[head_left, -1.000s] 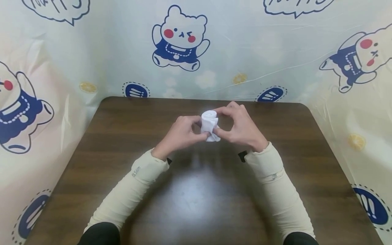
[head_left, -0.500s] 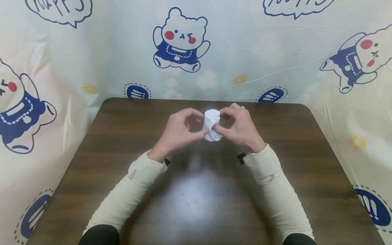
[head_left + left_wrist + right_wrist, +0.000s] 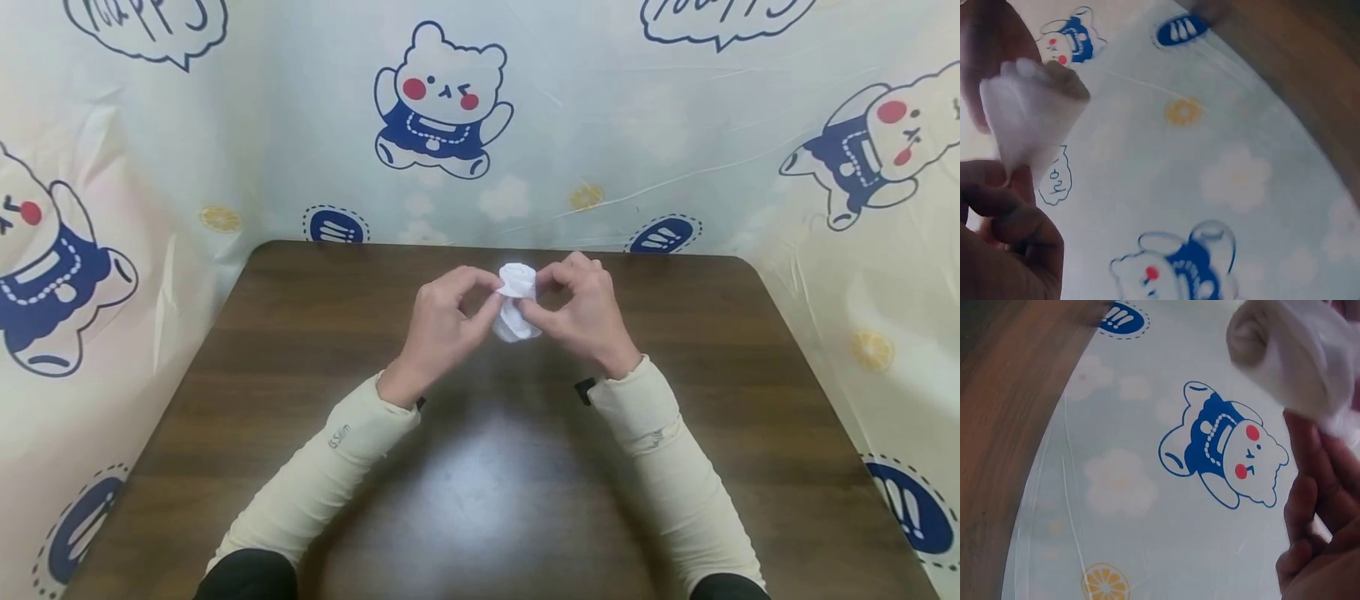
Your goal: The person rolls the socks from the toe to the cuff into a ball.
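A small roll of soft white cloth (image 3: 517, 321) is held up over the far half of the table; whether it is a sock or another piece of fabric, I cannot tell. My left hand (image 3: 446, 317) pinches a flap at its upper left edge between thumb and index finger. On the other side, my right hand (image 3: 585, 312) grips the roll with the thumb in front and fingers behind. The left wrist view has the cloth (image 3: 1032, 119) spreading out above the pinching fingers. In the right wrist view the cloth's (image 3: 1297, 359) coiled end shows, slightly blurred.
The brown wooden table (image 3: 480, 483) has rounded far corners. A pale curtain (image 3: 600, 125) printed with cartoon bears hangs behind it and along both sides, close to the table's edges.
My left thumb has moved up from the roll's lower front to its upper left edge, where a flap is now pulled outward. The right hand stays nearly in place on the roll.
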Tool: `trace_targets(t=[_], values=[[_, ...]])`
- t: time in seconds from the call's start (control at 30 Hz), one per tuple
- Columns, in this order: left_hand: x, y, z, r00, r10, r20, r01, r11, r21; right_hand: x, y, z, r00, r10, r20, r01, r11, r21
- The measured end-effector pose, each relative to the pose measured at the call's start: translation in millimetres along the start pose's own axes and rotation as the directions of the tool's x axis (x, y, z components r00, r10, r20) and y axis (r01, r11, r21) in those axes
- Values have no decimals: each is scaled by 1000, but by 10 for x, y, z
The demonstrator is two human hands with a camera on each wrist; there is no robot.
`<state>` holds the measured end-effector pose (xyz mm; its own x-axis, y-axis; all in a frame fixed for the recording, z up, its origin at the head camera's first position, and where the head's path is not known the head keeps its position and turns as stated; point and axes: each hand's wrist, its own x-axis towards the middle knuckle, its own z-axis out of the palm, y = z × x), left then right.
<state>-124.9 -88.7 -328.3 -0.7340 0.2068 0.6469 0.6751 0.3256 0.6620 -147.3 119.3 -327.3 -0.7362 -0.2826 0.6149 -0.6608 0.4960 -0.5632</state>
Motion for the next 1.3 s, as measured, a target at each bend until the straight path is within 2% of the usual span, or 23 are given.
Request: trace_targets(t=[0.03, 0.07, 0.13, 0.17, 0.2, 0.27, 0.33, 0.4, 0.47, 0.53, 0.6, 0.67, 0.73, 0.8, 0.87, 0.93, 1.03, 1.13, 1.17, 1.23, 1.3], values=[[3, 8, -6, 997, -70, 19, 72, 993, -90, 5, 12, 4, 1000, 15, -16, -15, 1000, -11], [5, 18, -13, 988, -146, 44, 152, 971, -184, 10, 22, 4, 999, 35, -29, -36, 999, -21], [5, 25, -22, 955, -278, 98, 295, 893, -340, 8, 39, 1, 996, 76, -45, -77, 996, -39], [7, 23, -26, 943, -312, 120, 333, 859, -388, 5, 46, -1, 995, 90, -49, -92, 995, -42], [10, 14, -27, 936, -325, 134, 351, 842, -410, 3, 52, -3, 994, 101, -47, -103, 994, -41], [11, -6, -31, 942, -305, 141, 336, 854, -397, 0, 45, -8, 994, 103, -38, -104, 994, -33], [18, -33, -34, 957, -255, 137, 288, 886, -365, -1, 28, -8, 996, 81, -30, -82, 996, -33], [35, -54, -43, 967, -213, 138, 248, 913, -323, 8, 13, -9, 999, 42, 2, -41, 998, -47], [52, -71, -59, 968, -190, 163, 230, 933, -277, 18, -12, -10, 998, -18, 67, 24, 996, -90], [65, -84, -77, 961, -183, 208, 227, 951, -210, 22, -36, -11, 984, -87, 158, 111, 982, -150], [80, -95, -97, 947, -185, 261, 228, 963, -146, 26, -58, -8, 959, -152, 240, 200, 961, -192], [94, -106, -115, 933, -194, 303, 231, 969, -92, 20, -79, 2, 936, -198, 290, 259, 947, -191], [105, -108, -136, 921, -213, 327, 249, 966, -73, -4, -94, 25, 932, -215, 292, 259, 958, -120], [110, -102, -157, 911, -236, 337, 284, 954, -98, -46, -102, 59, 946, -209, 248, 212, 977, 15], [110, -97, -176, 903, -257, 343, 324, 933, -154, -88, -114, 95, 969, -179, 170, 147, 971, 187], [102, -92, -189, 897, -280, 341, 364, 907, -212, -124, -130, 131, 988, -136, 79, 100, 932, 349], [91, -101, -193, 896, -314, 314, 398, 880, -258, -152, -157, 180, 998, -51, -23, 55, 856, 513], [96, -103, -183, 898, -356, 259, 420, 869, -262, -168, -170, 215, 997, 47, -56, -6, 820, 573], [103, -104, -179, 899, -366, 242, 423, 869, -257, -169, -173, 220, 996, 68, -50, -27, 820, 572], [118, -100, -178, 894, -390, 219, 437, 867, -241, -169, -179, 221, 996, 85, -27, -56, 834, 550], [127, -100, -190, 885, -408, 223, 454, 863, -222, -164, -189, 212, 997, 77, 8, -70, 857, 510]])
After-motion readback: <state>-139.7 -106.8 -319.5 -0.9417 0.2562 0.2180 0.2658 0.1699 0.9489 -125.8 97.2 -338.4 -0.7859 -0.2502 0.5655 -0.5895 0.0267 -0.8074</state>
